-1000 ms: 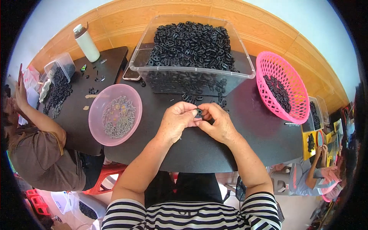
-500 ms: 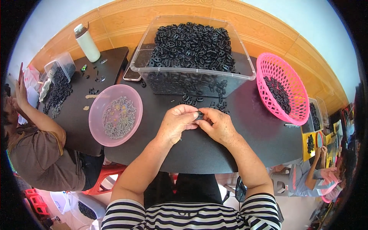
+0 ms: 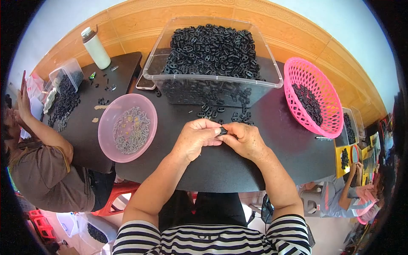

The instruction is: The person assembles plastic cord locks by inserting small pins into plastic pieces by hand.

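Observation:
Over the dark table, my left hand (image 3: 196,139) and my right hand (image 3: 245,140) meet, thumbs and fingers pinching one small black plastic piece (image 3: 222,131) between them. My fingers cover much of it. Just beyond them lie loose black two-holed pieces (image 3: 243,117). A large clear bin (image 3: 212,77) behind these is heaped with more of the same kind. To the left stands a pink bowl (image 3: 106,144) with many small grey pins (image 3: 132,138) and a few yellowish bits. On the right, a pink lattice basket (image 3: 331,95) holds more black pieces (image 3: 307,104).
A white bottle (image 3: 97,51) stands at the back left, near a tipped clear tub (image 3: 68,74) spilling black parts. A co-worker in a brown shirt (image 3: 51,178) sits at left; another person (image 3: 344,199) works at far right. The table's edge (image 3: 221,190) curves before me.
Both hands stay together at nearly the same place. The black piece has turned slightly in my fingers and shows more now. My right hand's fingers have shifted a little.

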`<state>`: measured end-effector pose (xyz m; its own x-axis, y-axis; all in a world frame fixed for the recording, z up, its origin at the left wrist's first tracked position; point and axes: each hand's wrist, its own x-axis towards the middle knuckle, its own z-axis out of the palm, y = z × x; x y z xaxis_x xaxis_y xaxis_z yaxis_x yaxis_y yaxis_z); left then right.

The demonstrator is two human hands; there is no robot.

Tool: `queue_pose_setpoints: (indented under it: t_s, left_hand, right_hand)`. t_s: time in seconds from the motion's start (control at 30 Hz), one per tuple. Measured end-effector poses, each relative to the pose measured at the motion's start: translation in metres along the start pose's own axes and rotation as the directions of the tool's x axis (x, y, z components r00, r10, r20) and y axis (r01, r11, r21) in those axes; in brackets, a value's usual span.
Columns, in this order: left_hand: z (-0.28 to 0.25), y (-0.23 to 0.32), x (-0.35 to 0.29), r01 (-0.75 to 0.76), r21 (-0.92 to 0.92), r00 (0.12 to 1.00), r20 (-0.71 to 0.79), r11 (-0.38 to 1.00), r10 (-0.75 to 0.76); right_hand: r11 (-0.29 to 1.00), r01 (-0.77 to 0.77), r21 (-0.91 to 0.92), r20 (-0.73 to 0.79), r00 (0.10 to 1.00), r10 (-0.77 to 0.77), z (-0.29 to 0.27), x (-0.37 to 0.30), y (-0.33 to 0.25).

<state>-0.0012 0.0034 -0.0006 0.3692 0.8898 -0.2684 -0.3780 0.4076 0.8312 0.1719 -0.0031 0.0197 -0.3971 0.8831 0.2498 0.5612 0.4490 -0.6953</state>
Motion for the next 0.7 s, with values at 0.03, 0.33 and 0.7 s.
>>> queue_pose_setpoints:
  t_s: [0.03,0.33,0.7]
  left_hand:
    - [0.0002,0.0,-0.0002,0.001,0.0,1.0,0.0,1.0,-0.001]
    - [0.0015,-0.0017,-0.0007,0.02,-0.052,1.0,0.021,0.998,-0.019]
    - [0.0023,0.0032,-0.0007,0.024,-0.065,1.0,-0.007,0.998,-0.024]
  right_hand:
    - [0.999,0.033,-0.02,0.0,0.999,-0.033,0.0001,0.0,0.0017]
    - [0.971,0.183,-0.156,0.021,0.983,-0.182,0.0,-0.0017,0.0077]
    - [0.999,0.04,0.029,-0.019,0.999,-0.039,-0.0001,-0.0002,0.0033]
